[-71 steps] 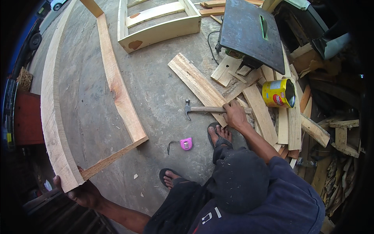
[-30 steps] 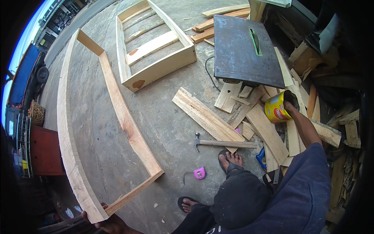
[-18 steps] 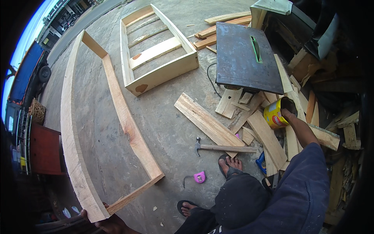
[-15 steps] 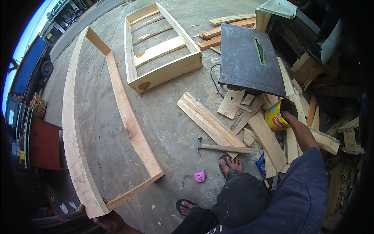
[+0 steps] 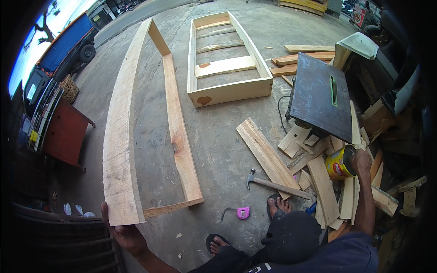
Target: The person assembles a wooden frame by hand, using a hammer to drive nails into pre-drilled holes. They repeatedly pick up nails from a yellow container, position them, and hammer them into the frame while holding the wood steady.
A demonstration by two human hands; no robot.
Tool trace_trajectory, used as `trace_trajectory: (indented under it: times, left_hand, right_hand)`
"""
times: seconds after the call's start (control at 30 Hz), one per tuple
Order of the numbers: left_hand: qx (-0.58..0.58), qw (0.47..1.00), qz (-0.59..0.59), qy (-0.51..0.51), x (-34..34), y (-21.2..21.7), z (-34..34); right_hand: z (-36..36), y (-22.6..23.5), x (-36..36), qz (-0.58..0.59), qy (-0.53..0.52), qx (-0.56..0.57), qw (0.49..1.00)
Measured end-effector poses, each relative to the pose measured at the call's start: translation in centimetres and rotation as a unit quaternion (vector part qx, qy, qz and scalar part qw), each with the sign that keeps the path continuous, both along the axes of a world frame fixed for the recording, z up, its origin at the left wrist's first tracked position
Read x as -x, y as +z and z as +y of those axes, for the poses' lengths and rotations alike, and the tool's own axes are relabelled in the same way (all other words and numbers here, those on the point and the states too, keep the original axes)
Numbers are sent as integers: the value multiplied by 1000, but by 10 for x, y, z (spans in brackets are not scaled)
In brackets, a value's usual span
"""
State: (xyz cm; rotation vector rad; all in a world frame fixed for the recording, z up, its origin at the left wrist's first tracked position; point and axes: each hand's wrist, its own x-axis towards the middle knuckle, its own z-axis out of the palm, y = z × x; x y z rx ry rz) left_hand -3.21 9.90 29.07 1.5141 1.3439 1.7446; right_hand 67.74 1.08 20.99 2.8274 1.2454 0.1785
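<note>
Frame (image 5: 136, 136): long, open and wooden, it stands on its side on the concrete floor (image 5: 218, 150); our left hand (image 5: 122, 230) steadies its near corner.
Left hand: fingers pressed against the end of the near board, thumb up along its left edge; we hold the frame up rather than wrap around it.
Right hand (image 5: 363, 160): reached out to the yellow can (image 5: 339, 164) and resting on its open top; we cannot tell whether the fingers are clenched on the rim or dipped inside.
Can: tipped on its side among offcut planks (image 5: 323, 186), just beyond our right fingertips, below the dark saw table (image 5: 321, 102).
Hammer (image 5: 273, 183): on the floor, left of our right fingers and well apart from them, its handle pointing toward our foot.
Tape measure (image 5: 243, 212): pink, near our sandals, between both hands.
Second frame (image 5: 227, 63): lies flat farther off, untouched.
Doing it well: we judge that the left palm should stay firm against the corner so the upright frame does not tip while our reach is stretched right, and that the can wants a sure grip, as it lies loose on uneven scraps.
</note>
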Motion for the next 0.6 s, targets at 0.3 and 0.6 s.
trace_trajectory:
  times: [0.3,0.6]
  left_hand:
    - [-108,981,157,-45,-85,28,-51]
    - [-130,980,9,-148,-75,62,-44]
  right_hand:
    - [98,118,307,652,515,-74,551]
    - [116,111,390,592,643,135,467]
